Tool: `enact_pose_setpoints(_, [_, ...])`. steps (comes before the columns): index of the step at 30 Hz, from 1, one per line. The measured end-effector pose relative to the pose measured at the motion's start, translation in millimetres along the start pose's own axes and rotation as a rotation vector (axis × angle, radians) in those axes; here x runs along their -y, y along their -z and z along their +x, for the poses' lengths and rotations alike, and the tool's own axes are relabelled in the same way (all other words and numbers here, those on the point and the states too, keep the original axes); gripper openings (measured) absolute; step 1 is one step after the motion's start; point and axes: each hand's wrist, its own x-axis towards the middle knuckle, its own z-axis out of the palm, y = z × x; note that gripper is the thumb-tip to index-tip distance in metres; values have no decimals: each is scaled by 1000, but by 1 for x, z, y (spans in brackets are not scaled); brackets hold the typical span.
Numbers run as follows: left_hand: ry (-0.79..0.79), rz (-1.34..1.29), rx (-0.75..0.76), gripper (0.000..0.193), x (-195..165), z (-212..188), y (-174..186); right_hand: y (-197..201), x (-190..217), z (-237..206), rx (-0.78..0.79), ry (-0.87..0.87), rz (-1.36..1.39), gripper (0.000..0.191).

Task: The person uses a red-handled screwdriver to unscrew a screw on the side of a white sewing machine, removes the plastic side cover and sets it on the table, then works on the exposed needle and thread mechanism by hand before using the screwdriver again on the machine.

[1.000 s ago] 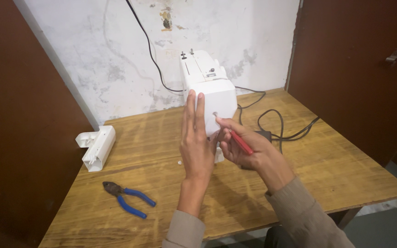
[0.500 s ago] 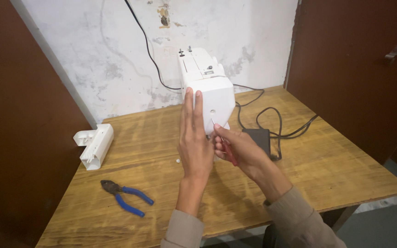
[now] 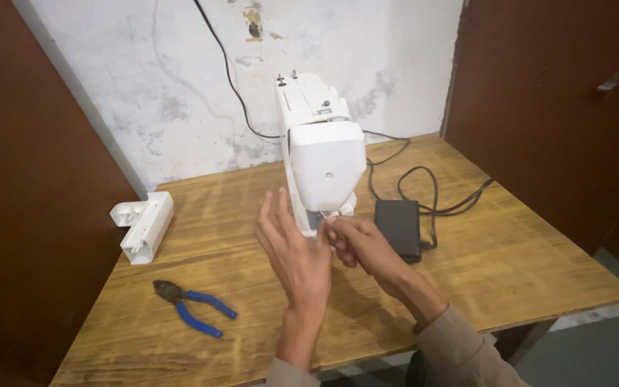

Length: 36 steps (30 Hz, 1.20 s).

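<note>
A white sewing machine (image 3: 324,147) stands on the wooden table (image 3: 510,265) with its end face toward me. My left hand (image 3: 295,251) is raised in front of its lower left side, fingers spread and holding nothing. Just below the machine's head, my right hand (image 3: 358,242) is closed around a thin tool. Only the metal tip (image 3: 322,217) shows, pointing at the needle area. The handle is hidden in my fist.
A black foot pedal (image 3: 397,226) lies right of the machine, with its black cable (image 3: 431,193) looping behind. Blue-handled pliers (image 3: 195,308) lie at the front left, and a white plastic cover piece (image 3: 142,226) sits near the left edge. A brown door (image 3: 560,107) stands to the right.
My left hand has come off the machine's end face and dropped lower. My right hand has moved left under the machine head, and the red handle seen earlier is now hidden.
</note>
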Motion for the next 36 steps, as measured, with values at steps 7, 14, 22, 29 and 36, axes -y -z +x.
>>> enact_pose_setpoints(7, [234,-120,90,38,10,-14,1,-8,-16,7,45,-30,47,37])
enact_pose_setpoints(14, [525,-494,110,11,37,-47,-5,-21,-30,11,15,-170,-28,35])
enact_pose_setpoints(22, [612,-613,298,16,84,-52,3,-26,-59,29,167,-135,29,34])
enact_pose_setpoints(29, [480,-157,363,8,97,-46,22,-24,-82,24,166,-5,-38,29])
enact_pose_setpoints(36, [255,160,237,7,100,-45,35,-37,-67,21,-36,333,-620,20])
